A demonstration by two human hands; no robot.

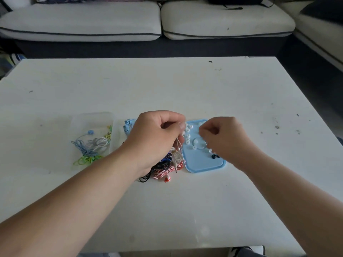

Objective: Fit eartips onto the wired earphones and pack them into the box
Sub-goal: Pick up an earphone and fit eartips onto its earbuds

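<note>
A pale sofa [83, 21] runs behind the white bench [167, 86]. The left hand [157, 138] is raised over the bench's middle, fingers curled round a pale earphone [177, 145] whose cable hangs down to its plug [176, 169]. The right hand [224, 138] hovers just beside it with fingers curled and thumb against forefinger; whether it pinches anything I cannot tell. A clear box [83, 119] on the left holds coiled blue, white and green earphones [91, 147]. A blue tray [204, 165] lies below the right hand. A pile [163, 171] of red-striped and black cables sits under the left hand. Small white eartips [189, 130] are scattered on the tray.
</note>
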